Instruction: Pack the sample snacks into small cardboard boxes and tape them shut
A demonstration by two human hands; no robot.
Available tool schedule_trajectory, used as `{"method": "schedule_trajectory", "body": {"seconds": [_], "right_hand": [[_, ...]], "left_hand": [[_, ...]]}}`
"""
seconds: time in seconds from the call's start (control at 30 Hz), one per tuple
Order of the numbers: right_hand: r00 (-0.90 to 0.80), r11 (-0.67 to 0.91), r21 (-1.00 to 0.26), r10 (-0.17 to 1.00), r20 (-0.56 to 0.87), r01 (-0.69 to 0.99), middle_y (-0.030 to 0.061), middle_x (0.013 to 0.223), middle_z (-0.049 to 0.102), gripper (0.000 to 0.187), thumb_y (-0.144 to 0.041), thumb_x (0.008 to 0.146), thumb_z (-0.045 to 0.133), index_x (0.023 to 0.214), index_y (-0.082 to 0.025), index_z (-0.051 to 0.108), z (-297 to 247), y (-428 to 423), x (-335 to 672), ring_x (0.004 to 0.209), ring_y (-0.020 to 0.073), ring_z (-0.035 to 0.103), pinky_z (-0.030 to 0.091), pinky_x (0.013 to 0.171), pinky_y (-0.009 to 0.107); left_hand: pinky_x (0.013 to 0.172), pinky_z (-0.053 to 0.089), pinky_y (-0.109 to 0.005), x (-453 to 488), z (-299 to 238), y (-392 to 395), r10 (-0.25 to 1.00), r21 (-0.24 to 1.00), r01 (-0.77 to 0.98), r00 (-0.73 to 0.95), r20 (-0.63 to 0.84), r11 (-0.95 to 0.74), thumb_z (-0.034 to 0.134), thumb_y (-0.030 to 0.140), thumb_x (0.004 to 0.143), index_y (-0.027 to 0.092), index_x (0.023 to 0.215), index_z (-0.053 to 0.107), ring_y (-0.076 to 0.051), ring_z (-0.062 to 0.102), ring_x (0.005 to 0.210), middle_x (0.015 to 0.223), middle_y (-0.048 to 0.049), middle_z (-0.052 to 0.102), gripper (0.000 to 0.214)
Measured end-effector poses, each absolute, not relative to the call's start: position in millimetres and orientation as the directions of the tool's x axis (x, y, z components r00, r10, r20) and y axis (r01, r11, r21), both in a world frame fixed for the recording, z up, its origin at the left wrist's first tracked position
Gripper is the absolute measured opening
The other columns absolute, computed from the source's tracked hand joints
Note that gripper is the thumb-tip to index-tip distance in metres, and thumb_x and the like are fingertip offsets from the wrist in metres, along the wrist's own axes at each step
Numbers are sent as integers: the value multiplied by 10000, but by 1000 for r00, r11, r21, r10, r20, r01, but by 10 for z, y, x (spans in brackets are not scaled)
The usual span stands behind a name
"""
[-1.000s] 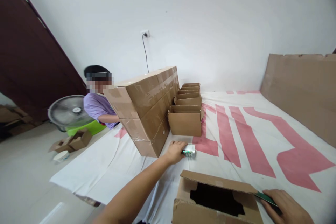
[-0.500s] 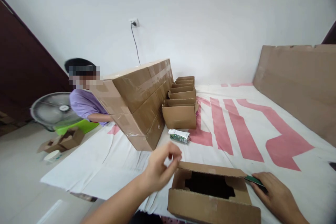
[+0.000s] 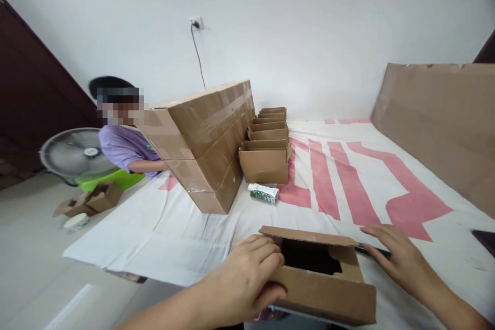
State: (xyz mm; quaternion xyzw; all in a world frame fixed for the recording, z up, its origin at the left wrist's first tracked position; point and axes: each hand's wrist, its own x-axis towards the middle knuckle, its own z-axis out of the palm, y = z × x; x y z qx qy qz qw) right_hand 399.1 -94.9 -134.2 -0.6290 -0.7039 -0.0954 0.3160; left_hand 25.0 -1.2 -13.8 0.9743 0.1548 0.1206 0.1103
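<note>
In front of me an open cardboard box (image 3: 328,289) lies on the cloth-covered table, its long flaps raised and its inside dark. My left hand (image 3: 251,273) is closed over the box's left end, fingers curled at the flap and thumb on the near side. By the right end is my right hand (image 3: 406,263), open, its thumb and fingers apart. Beneath its fingers shows a thin dark green strip-like object (image 3: 382,252), partly hidden by the hand and box. A small green-and-white carton with a white tube (image 3: 263,193) on it rests beyond the box.
Taped cartons (image 3: 201,139) form a stack at left, beside a row of open boxes (image 3: 265,165). Behind the stack stands a person in a purple shirt (image 3: 124,147). A fan (image 3: 73,152) is on the left; a large cardboard panel (image 3: 436,124) stands right.
My left hand has come down from above the box onto its left end. My right hand has lifted and spread its fingers over the green object. The view has shifted slightly.
</note>
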Motion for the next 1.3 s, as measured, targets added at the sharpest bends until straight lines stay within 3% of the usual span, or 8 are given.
{"method": "schedule_trajectory", "body": {"seconds": [0.17, 0.27, 0.4, 0.53, 0.63, 0.77, 0.93, 1.3], "right_hand": [[-158, 482, -298, 700, 696, 824, 48, 1007, 708, 217, -196, 929, 558, 1137, -249, 593, -530, -1055, 3381, 931, 183, 678, 557, 801, 279], [-316, 586, -240, 686, 656, 774, 73, 1088, 704, 280, -227, 898, 609, 1178, -221, 595, -287, -1056, 3070, 1023, 209, 661, 555, 892, 316], [-393, 585, -202, 723, 568, 785, 78, 1103, 708, 275, -231, 829, 678, 1103, -219, 662, -259, -1015, 2825, 1022, 246, 656, 573, 860, 355], [-381, 556, -246, 770, 512, 794, 73, 1066, 709, 284, -185, 804, 687, 1084, -218, 660, -359, -1001, 2774, 978, 254, 652, 572, 841, 387], [-387, 526, -274, 816, 430, 805, 85, 1102, 692, 356, -165, 792, 706, 1137, -207, 626, -425, -991, 2792, 1008, 261, 633, 558, 872, 409], [-360, 450, -387, 888, 285, 805, 82, 1134, 648, 320, -176, 819, 682, 1127, -223, 608, -440, -946, 2805, 1034, 257, 595, 529, 902, 434], [-232, 241, -570, 969, 90, 786, 73, 1075, 598, 177, -183, 895, 571, 1070, -206, 592, -367, -807, 2775, 1009, 231, 562, 497, 895, 430], [-203, 170, -589, 979, 10, 790, 54, 945, 583, 147, -81, 885, 490, 874, -199, 577, -364, -694, 2640, 943, 226, 547, 460, 857, 427]], "left_hand": [[905, 503, -411, 270, -148, -29, 303, 248, 246, 924, 231, -937, 595, 282, 897, 191, 944, 544, -244, 631, 966, 985, -75, 696, 114], [912, 509, -420, 272, -169, -26, 302, 228, 249, 924, 235, -941, 610, 286, 888, 174, 966, 551, -253, 632, 982, 970, -74, 693, 148], [826, 547, -387, 237, -222, -39, 308, 176, 267, 911, 273, -947, 626, 298, 883, 145, 1109, 551, -242, 653, 913, 998, -89, 697, 283], [693, 536, -357, 215, -288, -82, 256, 2, 288, 850, 461, -958, 607, 307, 904, 125, 1147, 570, -228, 633, 784, 941, -103, 683, 306], [782, 520, -393, 242, -327, -99, 253, -41, 317, 824, 507, -948, 587, 237, 907, 150, 1123, 608, -264, 629, 907, 986, -107, 679, 234], [1029, 443, -446, 291, -383, -72, 212, 76, 199, 879, 427, -977, 512, 116, 905, 160, 1169, 599, -275, 566, 1179, 1184, -99, 672, 281], [1051, 465, -406, 298, -464, -39, 293, 284, 177, 846, 445, -942, 499, 79, 901, 164, 1150, 612, -231, 575, 1175, 1180, -115, 653, 286], [1110, 422, -441, 236, -663, -83, 400, 433, 192, 791, 463, -881, 511, 72, 900, 196, 1156, 610, -228, 549, 1248, 1226, -114, 629, 301]]}}
